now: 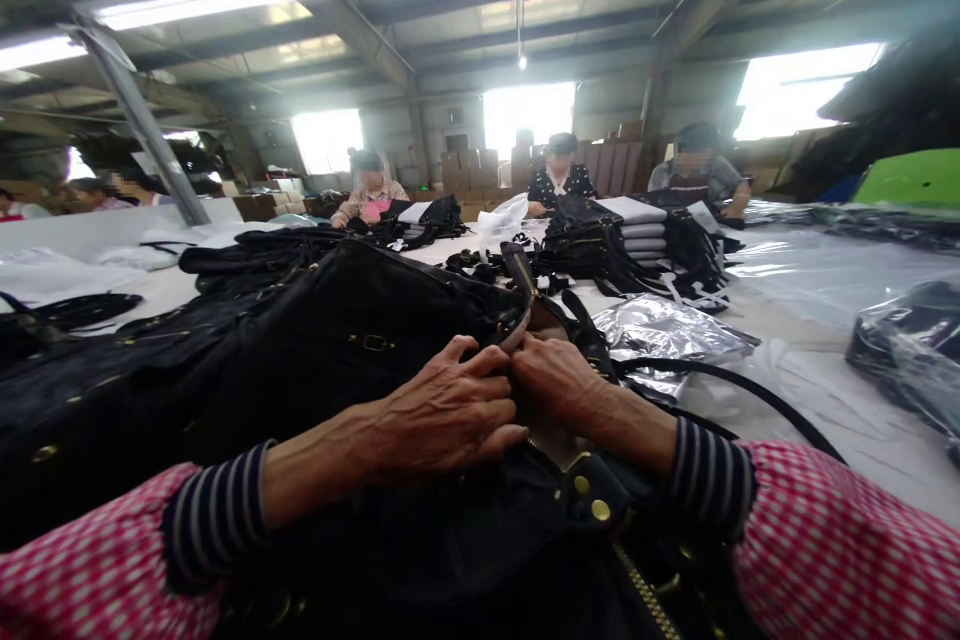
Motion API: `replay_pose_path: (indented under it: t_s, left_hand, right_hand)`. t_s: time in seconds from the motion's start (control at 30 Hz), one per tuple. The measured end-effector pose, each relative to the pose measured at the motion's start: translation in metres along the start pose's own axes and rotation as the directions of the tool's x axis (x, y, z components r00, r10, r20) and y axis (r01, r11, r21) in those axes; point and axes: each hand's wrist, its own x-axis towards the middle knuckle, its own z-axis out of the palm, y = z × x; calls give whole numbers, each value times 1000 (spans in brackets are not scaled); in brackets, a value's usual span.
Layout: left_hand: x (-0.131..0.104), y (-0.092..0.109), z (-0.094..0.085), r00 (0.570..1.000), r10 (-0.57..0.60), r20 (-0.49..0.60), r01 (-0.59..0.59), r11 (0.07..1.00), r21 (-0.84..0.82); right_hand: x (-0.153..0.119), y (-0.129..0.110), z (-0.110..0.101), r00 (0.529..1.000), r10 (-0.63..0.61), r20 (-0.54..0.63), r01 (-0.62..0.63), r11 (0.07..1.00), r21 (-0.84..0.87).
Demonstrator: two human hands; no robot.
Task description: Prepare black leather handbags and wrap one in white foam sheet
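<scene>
A black handbag [420,530] with brass-coloured studs and zips lies right in front of me, its zipped mouth partly open. My left hand [450,405] rests over the edge of that opening, its fingers bent against the bag's rim. Beside it, my right hand [559,380] is closed at the opening, near the pale lining; its fingertips are hidden, and I cannot make out what they pinch. More black bags [187,360] are heaped to the left, against the handbag. A dark strap [735,370] loops out on the right.
Stacked black bags with pale padding [637,235] stand farther back on the white table [795,380]. Crumpled clear plastic [664,330] lies right of my hands, and a plastic-wrapped dark item [915,350] sits at far right. Several people sit across the table.
</scene>
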Motion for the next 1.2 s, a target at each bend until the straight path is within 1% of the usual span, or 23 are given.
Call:
replay_pose_path:
  t_s: [0.1, 0.2, 0.27, 0.33, 0.4, 0.47, 0.53, 0.67, 0.77, 0.83, 0.93, 1.0, 1.1, 1.17, 1.2]
  left_hand:
    - [5, -7, -12, 999, 17, 46, -16, 999, -29]
    - [4, -14, -18, 998, 31, 57, -28, 998, -60]
    - [-1, -18, -16, 999, 5, 39, -3, 997, -74]
    - [-7, -19, -10, 1000, -21, 17, 22, 996, -85]
    - [-14, -18, -2, 1000, -23, 18, 25, 996, -91]
    - [-18, -15, 4, 999, -19, 27, 21, 997, -70]
    - [-21, -13, 7, 1000, -20, 8, 20, 1000, -22]
    - [-20, -9, 4, 996, 27, -84, -19, 996, 91]
    - [-13, -13, -6, 997, 34, -75, -25, 993, 116]
    - [-5, -18, -13, 999, 1, -33, 2, 997, 74]
    - [6, -26, -18, 991, -132, 3, 132, 991, -6]
    - [9, -28, -14, 978, -208, -7, 208, 978, -7]
    - [8, -24, -2, 964, -262, -35, 264, 963, 55]
    - [5, -21, 5, 955, -294, -45, 297, 952, 80]
    - [4, -20, 7, 953, -300, -43, 303, 949, 84]
  right_hand:
    - [5, -3, -1, 999, 22, 40, -21, 999, -31]
    - [6, -1, -1, 996, 76, 39, -74, 996, -44]
    - [4, 2, 0, 996, 89, 21, -89, 996, -28]
    - [3, 5, 1, 995, 103, 3, -103, 995, 2]
    - [3, 7, 4, 995, 104, 0, -104, 994, 23]
    - [4, 9, 6, 995, 94, -9, -94, 995, 33]
    - [5, 11, 9, 994, 103, -25, -101, 994, 49]
    - [7, 11, 10, 992, 123, -38, -121, 991, 55]
    - [7, 8, 8, 997, 71, -26, -71, 997, 2]
    - [8, 7, 7, 1000, 11, -13, -11, 999, -45]
    - [11, 9, 8, 999, -51, -4, 50, 995, -87]
    - [13, 12, 11, 999, -39, -17, 38, 996, -75]
    - [14, 18, 16, 998, 14, -58, -15, 1000, -24]
    - [11, 22, 17, 998, 9, -70, -8, 1000, 10]
    - [8, 23, 16, 997, -13, -73, 16, 999, 35]
